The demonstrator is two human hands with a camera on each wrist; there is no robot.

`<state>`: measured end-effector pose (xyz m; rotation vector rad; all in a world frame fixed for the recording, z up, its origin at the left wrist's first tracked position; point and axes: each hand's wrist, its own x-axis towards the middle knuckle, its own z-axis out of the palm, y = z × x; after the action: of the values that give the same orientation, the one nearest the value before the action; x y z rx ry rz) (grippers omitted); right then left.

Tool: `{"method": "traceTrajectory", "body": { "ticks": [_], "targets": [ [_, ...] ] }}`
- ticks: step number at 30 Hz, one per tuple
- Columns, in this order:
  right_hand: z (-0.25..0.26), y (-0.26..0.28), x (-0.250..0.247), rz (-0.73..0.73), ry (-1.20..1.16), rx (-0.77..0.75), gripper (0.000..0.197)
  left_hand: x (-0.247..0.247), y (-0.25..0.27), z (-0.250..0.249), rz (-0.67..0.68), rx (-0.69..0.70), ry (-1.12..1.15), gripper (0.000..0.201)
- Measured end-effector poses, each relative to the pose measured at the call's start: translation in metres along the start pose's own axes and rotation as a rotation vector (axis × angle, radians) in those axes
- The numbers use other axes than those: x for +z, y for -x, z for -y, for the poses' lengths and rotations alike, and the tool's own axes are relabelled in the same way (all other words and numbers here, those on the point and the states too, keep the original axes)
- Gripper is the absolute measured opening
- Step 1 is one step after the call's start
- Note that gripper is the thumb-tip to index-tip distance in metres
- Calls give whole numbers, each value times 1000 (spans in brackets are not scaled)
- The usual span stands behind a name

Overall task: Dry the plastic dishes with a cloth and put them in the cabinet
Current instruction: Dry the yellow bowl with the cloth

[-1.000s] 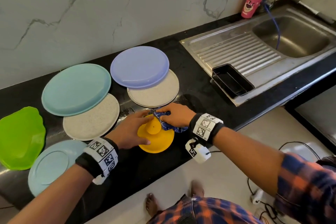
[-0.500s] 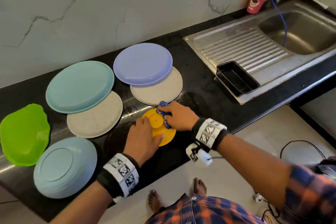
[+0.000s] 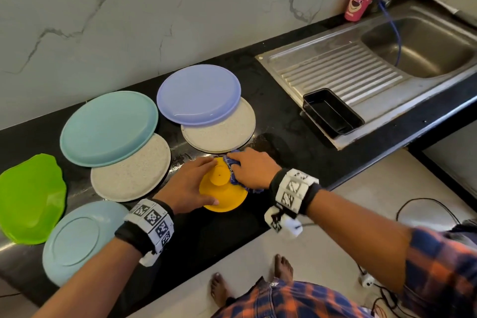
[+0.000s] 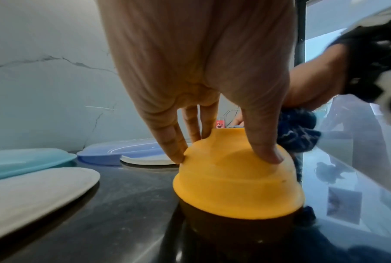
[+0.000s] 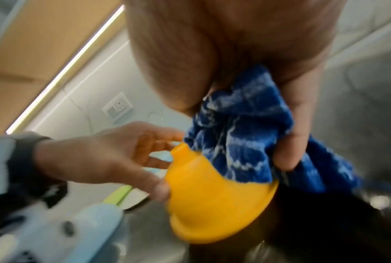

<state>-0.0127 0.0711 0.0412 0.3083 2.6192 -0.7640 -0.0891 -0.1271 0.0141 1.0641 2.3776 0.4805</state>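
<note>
- Writing was nowhere readable; the pink cup (image 3: 359, 2) behind the sink (image 3: 402, 67) carried only a cartoon bear face, and both wristbands bore black-and-white square code markers.
- Yellow bowl (image 3: 224, 195) sat upside down on the black counter (image 3: 281, 121), well to the left of the sink and near the counter's front edge.
- The left hand (image 3: 189, 184) gripped that bowl, thumb pressed on its near slope and fingers curled over the far side by the raised foot.
- The right hand (image 3: 254, 168) had its fingers bunched round a blue patterned cloth (image 5: 243, 142), pressing it against the bowl's sink-facing side.
- Compared with half a second before, the left hand had slid from lying across the bowl's top to clasping its left flank, leaving the foot uncovered; the cloth hand had stayed at the same side.
- Left of the sink and beyond the bowl, a lilac plate (image 3: 198, 93) overlapped a speckled beige plate (image 3: 222, 134), which almost touched the cloth hand.
- Farther from the sink, a teal plate (image 3: 108, 126) overlapped a second speckled plate (image 3: 131, 170).
- Farthest from the sink lay a green wavy-edged plate (image 3: 28, 196) and a pale blue plate (image 3: 80, 240) turned face down.
- A black rectangular tray (image 3: 333, 113) rested on the sink's ribbed drainer.
- A blue hose (image 3: 395, 31) hung into the sink basin.
</note>
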Motion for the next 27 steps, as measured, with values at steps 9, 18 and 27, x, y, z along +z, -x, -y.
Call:
{"method": "traceTrajectory", "body": {
  "ticks": [9,18,27],
  "targets": [
    [11,41,36,-154,-16,93,50,36,17,-35,-199,-209,-166,96],
    [3,-2,-14,110,60,-36,55,5,3,-32,-28,-215,-111,102],
    [-5,15,20,-144,-37,63,50,3,-4,4,42,6,-22,105]
  ]
}}
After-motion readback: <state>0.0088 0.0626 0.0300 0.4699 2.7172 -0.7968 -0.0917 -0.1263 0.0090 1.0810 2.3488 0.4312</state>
